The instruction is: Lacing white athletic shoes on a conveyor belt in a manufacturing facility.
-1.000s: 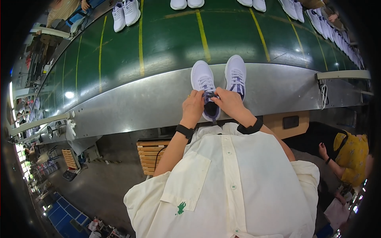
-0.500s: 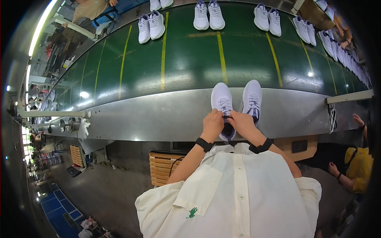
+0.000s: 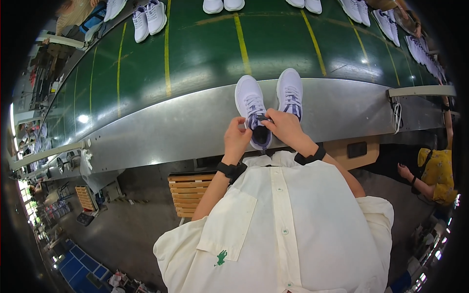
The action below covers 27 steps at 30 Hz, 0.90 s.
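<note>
Sneaker laces are the work in hand: a pale lilac-white sneaker [image 3: 253,113] sits heel-toward-the-worker on the steel edge of the bench [image 3: 161,132], close against the cream shirt [image 3: 288,224]. The left hand [image 3: 236,139] steadies the shoe's near side, its fingers pinched on what looks like a lace end by the collar. The right hand [image 3: 284,127] lies over the tongue, fingers closed on the dark lace near the top eyelets. Both wrists carry black bands.

Judging by the look of it, the lacing already runs up the front of this shoe, and the top, where the hands meet, is not yet finished; whether a knot is formed cannot be told, as the hands cover it. Just beside it, touching or nearly so, stands the second sneaker [image 3: 290,91] of the pair, laced and untouched by either hand.

Beyond, the green belt [image 3: 205,53] with yellow stripes carries further pairs: one pair of sneakers [image 3: 149,18] at far left, another pair [image 3: 223,5] at the top edge, and a row of shoes [image 3: 420,46] trailing off to the right. A wooden stool [image 3: 188,190] stands below the bench, and a seated co-worker in yellow [image 3: 435,173] works at right.
</note>
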### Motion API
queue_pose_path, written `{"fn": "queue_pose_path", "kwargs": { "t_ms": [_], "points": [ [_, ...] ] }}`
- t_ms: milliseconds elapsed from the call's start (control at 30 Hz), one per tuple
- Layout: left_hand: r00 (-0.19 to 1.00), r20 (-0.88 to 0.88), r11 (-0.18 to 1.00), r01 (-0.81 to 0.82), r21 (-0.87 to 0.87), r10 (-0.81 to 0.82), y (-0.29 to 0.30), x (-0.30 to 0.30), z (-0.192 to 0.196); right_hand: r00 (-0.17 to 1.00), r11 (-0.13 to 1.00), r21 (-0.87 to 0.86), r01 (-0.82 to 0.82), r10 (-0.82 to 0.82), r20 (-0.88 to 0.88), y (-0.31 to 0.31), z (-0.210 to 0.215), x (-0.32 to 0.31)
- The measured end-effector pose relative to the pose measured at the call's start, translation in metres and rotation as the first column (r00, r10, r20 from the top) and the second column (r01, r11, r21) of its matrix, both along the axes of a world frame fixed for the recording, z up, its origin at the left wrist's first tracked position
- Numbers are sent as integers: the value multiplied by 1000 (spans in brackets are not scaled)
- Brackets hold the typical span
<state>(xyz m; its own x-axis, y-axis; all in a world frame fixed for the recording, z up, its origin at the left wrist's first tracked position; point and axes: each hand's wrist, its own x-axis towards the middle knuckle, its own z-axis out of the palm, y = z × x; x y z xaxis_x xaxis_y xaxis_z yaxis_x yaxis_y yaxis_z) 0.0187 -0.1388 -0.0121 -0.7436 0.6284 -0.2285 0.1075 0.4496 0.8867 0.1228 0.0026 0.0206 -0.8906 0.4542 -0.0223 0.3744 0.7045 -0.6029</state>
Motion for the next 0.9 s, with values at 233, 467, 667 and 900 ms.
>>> {"fn": "queue_pose_path", "kwargs": {
  "t_ms": [233, 467, 667, 900],
  "points": [
    [990, -102, 992, 83, -94, -93, 1, 10, -10, 991, 992, 89, -92, 82, 104, -3, -9, -9],
    [983, -162, 994, 79, -75, -90, -1, 10, -17, 989, 990, 77, -114, 106, 99, 1, -9, -11],
    [990, -102, 992, 88, -91, -97, -1, 9, -18, 997, 996, -90, 6, 0, 72, 3, 2, -10],
    [978, -178, 991, 95, -95, -111, 3, 6, -19, 992, 996, 46, -80, 75, 100, 3, -8, -14]
  ]
}}
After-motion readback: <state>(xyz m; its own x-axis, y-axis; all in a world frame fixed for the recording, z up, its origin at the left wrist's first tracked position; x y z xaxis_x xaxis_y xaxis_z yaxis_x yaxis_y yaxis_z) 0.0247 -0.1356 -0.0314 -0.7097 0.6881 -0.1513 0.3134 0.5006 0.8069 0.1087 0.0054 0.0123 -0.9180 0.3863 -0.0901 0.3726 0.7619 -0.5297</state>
